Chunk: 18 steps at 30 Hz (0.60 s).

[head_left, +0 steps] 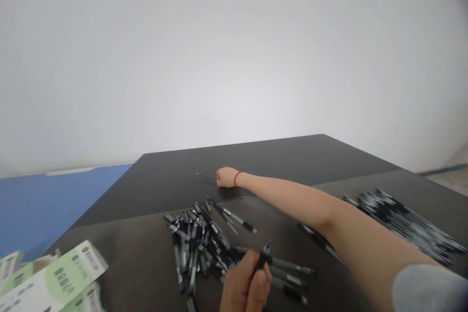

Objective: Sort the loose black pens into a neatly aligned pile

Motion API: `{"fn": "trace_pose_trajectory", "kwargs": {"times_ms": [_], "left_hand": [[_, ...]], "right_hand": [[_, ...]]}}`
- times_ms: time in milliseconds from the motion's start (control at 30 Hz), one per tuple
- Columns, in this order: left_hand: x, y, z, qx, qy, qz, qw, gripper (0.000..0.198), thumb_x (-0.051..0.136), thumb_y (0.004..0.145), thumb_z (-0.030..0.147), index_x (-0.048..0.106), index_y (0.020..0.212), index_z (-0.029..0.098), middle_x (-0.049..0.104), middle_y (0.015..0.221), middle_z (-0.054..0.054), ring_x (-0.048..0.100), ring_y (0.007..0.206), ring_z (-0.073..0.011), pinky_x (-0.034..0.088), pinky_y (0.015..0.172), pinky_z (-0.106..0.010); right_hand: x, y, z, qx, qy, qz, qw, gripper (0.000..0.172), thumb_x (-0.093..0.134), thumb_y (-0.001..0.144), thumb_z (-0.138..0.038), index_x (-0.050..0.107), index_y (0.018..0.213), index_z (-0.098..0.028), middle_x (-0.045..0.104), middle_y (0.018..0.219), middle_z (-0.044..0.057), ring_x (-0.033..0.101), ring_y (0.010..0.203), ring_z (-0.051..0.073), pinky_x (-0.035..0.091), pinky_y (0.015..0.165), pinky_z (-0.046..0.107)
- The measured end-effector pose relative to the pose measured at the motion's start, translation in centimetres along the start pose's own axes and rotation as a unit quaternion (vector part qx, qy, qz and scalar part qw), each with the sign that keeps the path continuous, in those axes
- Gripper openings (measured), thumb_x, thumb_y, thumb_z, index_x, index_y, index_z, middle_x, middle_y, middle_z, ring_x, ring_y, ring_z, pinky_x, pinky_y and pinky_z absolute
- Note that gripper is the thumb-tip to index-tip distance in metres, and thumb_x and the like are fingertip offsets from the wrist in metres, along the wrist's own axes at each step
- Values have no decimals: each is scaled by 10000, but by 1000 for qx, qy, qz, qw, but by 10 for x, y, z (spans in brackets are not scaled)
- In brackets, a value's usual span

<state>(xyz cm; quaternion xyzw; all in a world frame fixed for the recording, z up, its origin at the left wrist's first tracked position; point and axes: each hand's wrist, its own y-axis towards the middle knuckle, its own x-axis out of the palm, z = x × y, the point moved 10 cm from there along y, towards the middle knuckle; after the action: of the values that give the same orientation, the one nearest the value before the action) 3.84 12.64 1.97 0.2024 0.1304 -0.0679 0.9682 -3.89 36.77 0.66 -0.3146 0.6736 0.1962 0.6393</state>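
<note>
At the bottom centre my left hand [245,282] is closed around a pen [264,256] with a black grip, its tip pointing up. The rest of that pen is hidden by the fingers. A loose pile of clear-and-black pens [199,239] lies just left of and beyond this hand, with several more pens to its right. My right arm reaches across to the far part of the table. There my right hand [226,177], with a red cord at the wrist, is closed at the end of a thin dark stick that looks like a pen refill [206,177]. Its fingertips are hidden.
A row of pens [405,224] lies on the right, partly behind my forearm. Another pen [321,241] is beneath the arm. White-and-green boxes [69,273] are at the lower left. The dark table [124,239] meets a pale wall; blue floor shows left.
</note>
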Motion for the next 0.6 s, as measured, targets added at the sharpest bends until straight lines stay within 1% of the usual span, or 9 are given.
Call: {"fn": "trace_pose_trajectory", "kwargs": {"times_ms": [67, 133, 200, 267, 333, 400, 500, 600], "left_hand": [[2, -1, 7, 15, 16, -11, 1000, 401, 300, 944, 473, 474, 708, 200, 400, 513, 50, 388, 450, -91, 305, 475, -214], [5, -3, 12, 29, 45, -26, 998, 384, 296, 950, 444, 463, 702, 202, 406, 524, 48, 408, 476, -100, 319, 509, -220], [8, -5, 15, 34, 81, -42, 995, 358, 286, 958, 397, 464, 717, 203, 424, 541, 44, 429, 504, -107, 327, 529, -223], [9, -6, 16, 31, 124, -53, 990, 308, 302, 961, 341, 475, 748, 201, 459, 573, 36, 453, 533, -112, 330, 538, -221], [11, -7, 20, 43, 162, -66, 984, 276, 313, 957, 310, 487, 773, 201, 485, 601, 29, 477, 561, -120, 331, 550, -226], [14, -8, 28, 75, 196, -85, 974, 260, 322, 948, 296, 489, 773, 203, 509, 626, 22, 496, 585, -128, 331, 566, -234], [21, -11, 38, 128, 227, -117, 958, 237, 319, 940, 270, 485, 784, 206, 544, 664, 13, 519, 613, -138, 333, 588, -246], [29, -17, 47, 171, 251, -144, 942, 195, 327, 928, 249, 474, 808, 206, 559, 682, 8, 528, 619, -145, 335, 597, -255]], "right_hand": [[6, -42, -4, -10, 16, -2, 1000, 225, 555, 876, -300, 623, 995, -121, 648, 991, 79, 613, 889, 181, 494, 772, 328], [11, -82, -9, -15, 30, 8, 999, 171, 568, 831, -257, 659, 885, -122, 688, 889, 85, 630, 844, 185, 467, 704, 261], [15, -115, -13, -15, 41, 23, 999, 164, 557, 801, -242, 669, 846, -132, 704, 846, 88, 639, 813, 188, 439, 650, 241], [17, -139, -19, -17, 49, 40, 998, 178, 536, 792, -251, 669, 845, -145, 708, 844, 84, 641, 798, 190, 424, 631, 241], [17, -154, -25, -18, 54, 55, 997, 194, 517, 794, -267, 664, 854, -155, 708, 851, 84, 640, 792, 193, 421, 631, 247], [16, -161, -28, -12, 56, 73, 996, 228, 494, 805, -277, 651, 908, -146, 701, 875, 100, 638, 800, 205, 428, 644, 263], [14, -165, -30, -5, 59, 104, 993, 284, 457, 827, -258, 608, 1027, -124, 671, 993, 131, 626, 873, 221, 439, 702, 288], [14, -165, -33, -20, 67, 120, 990, 269, 446, 835, -215, 594, 1047, -141, 644, 1051, 118, 606, 932, 212, 434, 764, 289]]}}
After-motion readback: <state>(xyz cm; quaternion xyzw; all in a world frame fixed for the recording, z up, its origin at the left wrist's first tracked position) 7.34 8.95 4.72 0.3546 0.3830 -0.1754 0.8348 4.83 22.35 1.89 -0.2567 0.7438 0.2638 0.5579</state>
